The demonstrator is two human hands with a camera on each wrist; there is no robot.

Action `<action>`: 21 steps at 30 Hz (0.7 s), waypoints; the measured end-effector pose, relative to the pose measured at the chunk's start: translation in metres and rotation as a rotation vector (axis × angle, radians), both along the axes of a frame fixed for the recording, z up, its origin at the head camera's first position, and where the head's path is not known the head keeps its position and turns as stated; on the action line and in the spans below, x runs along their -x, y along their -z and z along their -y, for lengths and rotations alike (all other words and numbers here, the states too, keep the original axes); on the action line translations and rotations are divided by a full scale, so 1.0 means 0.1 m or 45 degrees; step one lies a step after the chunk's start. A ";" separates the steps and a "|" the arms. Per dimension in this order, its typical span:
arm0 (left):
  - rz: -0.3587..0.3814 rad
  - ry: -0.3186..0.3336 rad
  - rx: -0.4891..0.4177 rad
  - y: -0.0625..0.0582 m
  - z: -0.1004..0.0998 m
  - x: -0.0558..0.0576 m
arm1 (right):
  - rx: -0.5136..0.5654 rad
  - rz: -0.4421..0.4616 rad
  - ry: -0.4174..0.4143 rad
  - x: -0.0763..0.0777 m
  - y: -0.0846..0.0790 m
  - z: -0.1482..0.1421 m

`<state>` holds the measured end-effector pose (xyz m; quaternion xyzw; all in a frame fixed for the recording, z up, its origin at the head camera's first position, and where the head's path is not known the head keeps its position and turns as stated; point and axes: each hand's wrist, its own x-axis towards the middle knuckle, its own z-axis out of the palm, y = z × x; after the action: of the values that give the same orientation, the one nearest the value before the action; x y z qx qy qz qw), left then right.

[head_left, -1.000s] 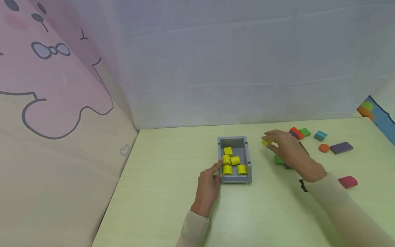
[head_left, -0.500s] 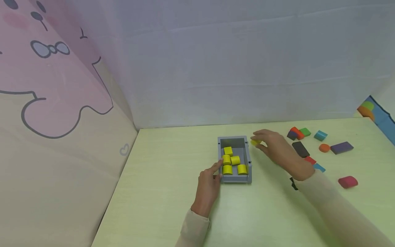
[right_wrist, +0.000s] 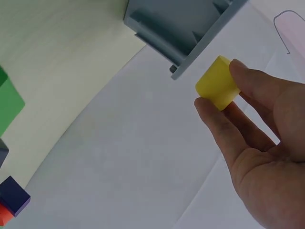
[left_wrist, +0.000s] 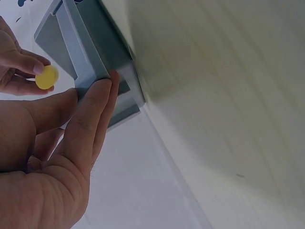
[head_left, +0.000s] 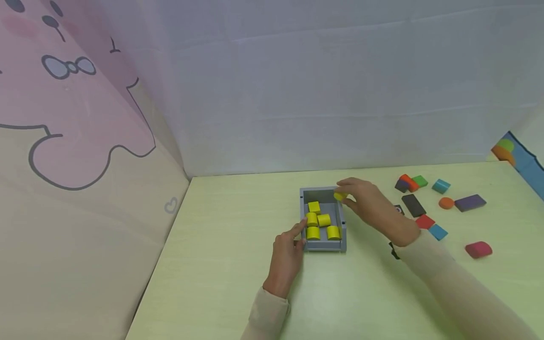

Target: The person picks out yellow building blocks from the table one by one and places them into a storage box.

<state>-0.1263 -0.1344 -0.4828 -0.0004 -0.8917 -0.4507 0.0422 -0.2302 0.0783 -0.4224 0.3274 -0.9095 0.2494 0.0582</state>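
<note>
A small grey box [head_left: 324,246] stands on the table, with several yellow blocks [head_left: 324,220] inside, mostly round-sided and one cube-like. My left hand [head_left: 285,259] is at its near left side; in the left wrist view, thumb and fingers [left_wrist: 97,93] hold the edge of the wall. Above the box's far right corner, my right hand [head_left: 369,204] pinches a yellow cylinder [right_wrist: 217,83] between thumb and fingertips. The right wrist view shows this cylinder apart from the box rim [right_wrist: 209,40], with its far side hidden.
Right of the box lie loose blocks: a dark slab [head_left: 413,206], a red piece [head_left: 425,221], a blue piece [head_left: 438,232], a purple slab [head_left: 470,202], an orange disc [head_left: 446,203] and a pink half-round [head_left: 479,250]. A pale curtain [head_left: 340,94] hangs behind the table.
My right hand has moved left with the yellow cylinder, from among the loose blocks to the box's right rim. The left hand and the box have stayed in place.
</note>
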 end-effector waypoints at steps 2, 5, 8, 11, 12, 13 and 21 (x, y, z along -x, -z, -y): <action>0.004 -0.002 -0.002 0.00 0.00 0.00 | -0.008 0.001 -0.004 0.00 0.00 0.03; 0.001 -0.002 -0.001 0.01 0.00 0.00 | -0.023 0.022 -0.001 0.00 0.02 0.09; -0.004 -0.001 0.002 0.02 0.00 0.01 | -0.038 0.036 -0.009 0.00 0.04 0.13; -0.005 0.001 0.003 0.02 0.01 0.01 | -0.048 0.031 -0.031 0.01 0.06 0.18; -0.005 0.002 0.005 0.02 0.01 0.01 | -0.049 0.029 -0.041 0.01 0.07 0.19; -0.003 0.002 0.006 0.02 0.01 0.01 | -0.053 0.030 -0.048 0.01 0.08 0.20; 0.004 0.009 0.009 0.03 0.00 0.01 | -0.084 0.044 -0.101 0.02 0.08 0.30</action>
<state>-0.1275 -0.1346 -0.4855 -0.0030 -0.8933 -0.4477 0.0391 -0.2322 0.0486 -0.4309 0.3605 -0.9045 0.2270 0.0216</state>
